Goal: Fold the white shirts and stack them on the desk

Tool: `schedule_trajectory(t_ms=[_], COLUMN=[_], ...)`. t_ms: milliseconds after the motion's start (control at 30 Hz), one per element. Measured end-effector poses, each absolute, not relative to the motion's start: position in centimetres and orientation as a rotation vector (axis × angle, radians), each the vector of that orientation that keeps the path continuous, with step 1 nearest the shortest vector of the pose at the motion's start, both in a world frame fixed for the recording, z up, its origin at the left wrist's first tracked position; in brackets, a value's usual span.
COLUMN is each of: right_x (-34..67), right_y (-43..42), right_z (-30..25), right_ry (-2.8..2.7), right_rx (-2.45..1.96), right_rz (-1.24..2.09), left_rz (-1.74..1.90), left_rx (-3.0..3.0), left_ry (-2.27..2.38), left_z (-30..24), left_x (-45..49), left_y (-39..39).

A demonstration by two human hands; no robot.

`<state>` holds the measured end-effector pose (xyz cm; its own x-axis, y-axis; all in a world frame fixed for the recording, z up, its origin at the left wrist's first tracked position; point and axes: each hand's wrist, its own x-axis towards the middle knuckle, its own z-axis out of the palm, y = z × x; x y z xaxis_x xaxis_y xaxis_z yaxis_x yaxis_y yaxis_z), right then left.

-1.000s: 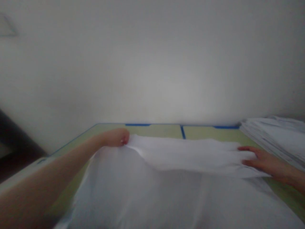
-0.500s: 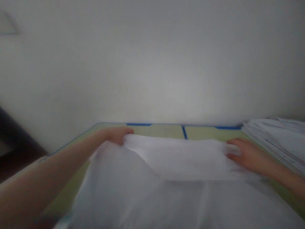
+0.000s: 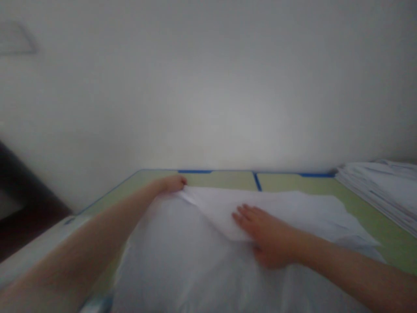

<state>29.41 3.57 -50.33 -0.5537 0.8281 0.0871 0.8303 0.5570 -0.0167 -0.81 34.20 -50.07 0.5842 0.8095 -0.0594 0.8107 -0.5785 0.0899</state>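
Note:
A large white cloth [image 3: 202, 261] is spread over a green table [image 3: 374, 217] with blue tape lines. Its far part is folded over toward me. My left hand [image 3: 172, 183] is closed on the far left corner of the fold, pinching the cloth. My right hand [image 3: 263, 232] lies flat on the middle of the folded part, fingers stretched out and pressing down.
A stack of folded white cloths [image 3: 381, 191] sits at the right edge of the table. A plain white wall [image 3: 208, 87] rises right behind the table. Blue tape [image 3: 257, 181] marks the far edge and a dividing line. A dark floor area [image 3: 19, 191] lies to the left.
My right hand has left the right end of the fold and slid left to the middle, now lying flat. My left hand kept its pinch on the left corner.

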Motion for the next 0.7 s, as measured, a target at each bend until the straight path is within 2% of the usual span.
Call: schedule_trajectory(t_ms=[133, 267, 367, 500, 700], right_x=[37.2, 47.1, 52.3, 54.6, 55.7], right_y=[1.3, -0.8, -0.1, 1.9, 2.4], right_z=[-50.9, -50.6, -50.5, -51.0, -51.0], right_ry=[-2.623, -2.489, -2.130, -2.034, -2.173], right_rx=[-1.632, -1.746, -1.940, -2.095, -2.094], right_rz=[-0.008, 0.311, 0.105, -0.004, 0.257], left_rz=[0.162, 0.221, 0.271, 0.286, 0.281], left_rx=[2.707, 2.571, 2.493, 2.502, 2.599], left_ry=[1.370, 1.279, 1.207, 1.166, 1.205], left_z=[-51.2, -50.9, -50.7, -50.8, -51.2], left_x=[-1.6, -2.2, -2.6, -3.0, -3.3], left_y=[34.0, 33.0, 32.6, 32.9, 33.6])
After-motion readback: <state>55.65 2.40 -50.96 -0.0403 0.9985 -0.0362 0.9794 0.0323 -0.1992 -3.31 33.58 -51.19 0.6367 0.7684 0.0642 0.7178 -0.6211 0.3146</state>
